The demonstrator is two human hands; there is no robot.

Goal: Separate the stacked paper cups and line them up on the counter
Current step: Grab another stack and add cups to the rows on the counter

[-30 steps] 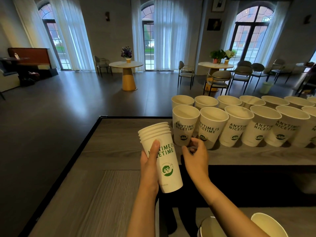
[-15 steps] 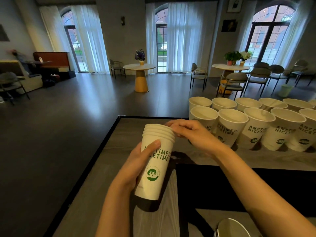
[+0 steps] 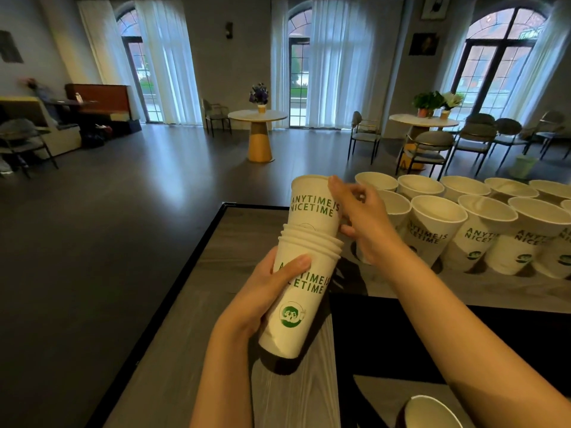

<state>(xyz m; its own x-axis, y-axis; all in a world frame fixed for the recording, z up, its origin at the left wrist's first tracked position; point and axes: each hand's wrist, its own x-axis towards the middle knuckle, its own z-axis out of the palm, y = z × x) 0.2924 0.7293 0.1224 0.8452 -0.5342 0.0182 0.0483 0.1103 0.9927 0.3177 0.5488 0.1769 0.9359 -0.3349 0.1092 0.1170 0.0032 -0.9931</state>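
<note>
1. Pulling the top cup (image 3: 313,208) up out of the stack (image 3: 296,291) is the step in hand; it stands about half clear of the nested rims, in the air over the worktop's (image 3: 216,273) left end.
2. Next, I judge, it must lift straight until free, then go down at the left end of the cups already lined up (image 3: 482,230) to my right.
3. My right hand (image 3: 360,219) reaches across, its grip pinching the top cup at rim and wall.
4. My left hand (image 3: 265,288) wraps the stack's middle, thumb across the lettering, tilting it slightly.
</note>
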